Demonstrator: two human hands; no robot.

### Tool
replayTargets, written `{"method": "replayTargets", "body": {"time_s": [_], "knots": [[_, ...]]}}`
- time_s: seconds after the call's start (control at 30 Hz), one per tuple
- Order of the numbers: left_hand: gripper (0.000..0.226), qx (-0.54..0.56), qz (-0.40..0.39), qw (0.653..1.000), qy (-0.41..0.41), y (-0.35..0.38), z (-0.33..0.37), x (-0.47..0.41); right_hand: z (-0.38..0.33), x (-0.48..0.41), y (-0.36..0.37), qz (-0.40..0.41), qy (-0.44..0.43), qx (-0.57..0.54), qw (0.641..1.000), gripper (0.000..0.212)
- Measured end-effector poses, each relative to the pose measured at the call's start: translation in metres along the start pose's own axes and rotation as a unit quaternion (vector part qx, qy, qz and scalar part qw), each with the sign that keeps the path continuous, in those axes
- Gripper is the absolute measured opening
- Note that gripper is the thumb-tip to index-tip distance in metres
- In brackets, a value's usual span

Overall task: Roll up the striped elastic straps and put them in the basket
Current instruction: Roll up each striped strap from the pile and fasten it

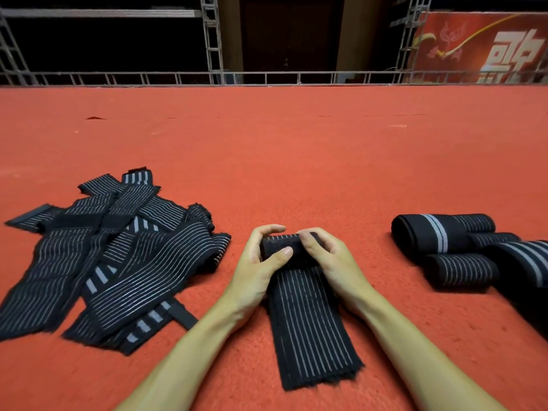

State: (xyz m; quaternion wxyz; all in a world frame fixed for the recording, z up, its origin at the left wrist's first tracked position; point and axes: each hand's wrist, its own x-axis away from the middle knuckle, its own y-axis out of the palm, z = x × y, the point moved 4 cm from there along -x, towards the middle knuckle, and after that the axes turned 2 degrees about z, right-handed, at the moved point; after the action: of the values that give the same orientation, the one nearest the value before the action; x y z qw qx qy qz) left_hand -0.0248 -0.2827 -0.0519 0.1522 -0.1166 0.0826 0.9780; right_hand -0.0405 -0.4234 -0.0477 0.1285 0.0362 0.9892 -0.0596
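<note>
A black strap with thin white stripes [314, 327] lies flat on the red carpet, running from me toward its far end, which is wound into a small roll. My left hand [258, 262] grips the roll's left end, thumb across its front. My right hand [329, 256] holds the roll's right end with curled fingers. To the left lies a loose pile of several unrolled striped straps [118, 256]. On the right sit several rolled straps [462, 253] side by side. No basket is in view.
Red carpet [296, 149] covers the whole surface, stretching far ahead. A metal truss rail [267, 77] runs along its far edge, with a red banner [486, 46] at the back right.
</note>
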Motion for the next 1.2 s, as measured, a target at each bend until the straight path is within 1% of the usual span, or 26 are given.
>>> {"method": "replayTargets", "body": {"time_s": [0.07,0.13,0.2,0.27,0.33,0.43,0.53,0.63,0.73,0.77,0.83,0.97,1.1,1.2], "knots": [[0.037,-0.001,-0.005,1.0,0.005,-0.001,0.001,0.0,-0.001,0.0,0.0,0.001,0.006,-0.006,1.0,0.042],[0.036,0.008,0.005,1.0,0.003,-0.003,-0.001,-0.001,-0.001,0.0,-0.001,0.003,0.01,-0.036,0.999,0.038],[0.036,0.021,0.035,0.999,-0.003,-0.005,-0.002,-0.003,-0.001,0.0,0.0,-0.008,0.009,-0.064,0.998,0.036],[0.04,0.03,0.075,0.997,-0.012,-0.006,-0.002,-0.004,0.001,0.0,0.0,-0.018,0.011,-0.064,0.998,0.035],[0.041,0.039,0.107,0.993,-0.026,-0.007,-0.002,-0.004,0.003,0.0,0.001,-0.028,0.018,-0.056,0.998,0.042],[0.047,0.06,0.135,0.988,-0.052,-0.009,-0.002,-0.003,0.003,0.0,0.004,-0.069,0.033,-0.074,0.994,0.054],[0.053,0.087,0.158,0.981,-0.077,-0.013,-0.001,-0.003,0.004,0.003,0.006,-0.109,0.055,-0.089,0.989,0.057],[0.037,0.103,0.189,0.972,-0.091,-0.02,-0.003,-0.003,0.005,0.006,0.011,-0.119,0.072,-0.078,0.987,0.045],[0.024,0.104,0.207,0.969,-0.082,-0.024,-0.001,-0.004,0.006,0.006,0.015,-0.121,0.079,-0.068,0.987,0.031],[0.022,0.102,0.205,0.97,-0.077,-0.024,-0.001,-0.004,0.007,0.006,0.017,-0.124,0.079,-0.068,0.987,0.028],[0.022,0.103,0.181,0.976,-0.068,-0.021,0.001,-0.003,0.006,0.006,0.016,-0.134,0.076,-0.066,0.986,0.03],[0.038,0.078,0.104,0.991,-0.027,-0.016,0.009,-0.002,0.005,0.007,0.01,-0.139,0.078,-0.07,0.985,0.043],[0.056,0.072,0.022,0.997,-0.004,-0.008,0.012,-0.001,0.005,0.006,0.011,-0.103,0.088,-0.118,0.984,0.049],[0.065,0.033,-0.023,0.999,0.003,-0.002,0.014,0.003,0.002,0.005,0.009,-0.062,0.091,-0.08,0.991,0.058]]}}
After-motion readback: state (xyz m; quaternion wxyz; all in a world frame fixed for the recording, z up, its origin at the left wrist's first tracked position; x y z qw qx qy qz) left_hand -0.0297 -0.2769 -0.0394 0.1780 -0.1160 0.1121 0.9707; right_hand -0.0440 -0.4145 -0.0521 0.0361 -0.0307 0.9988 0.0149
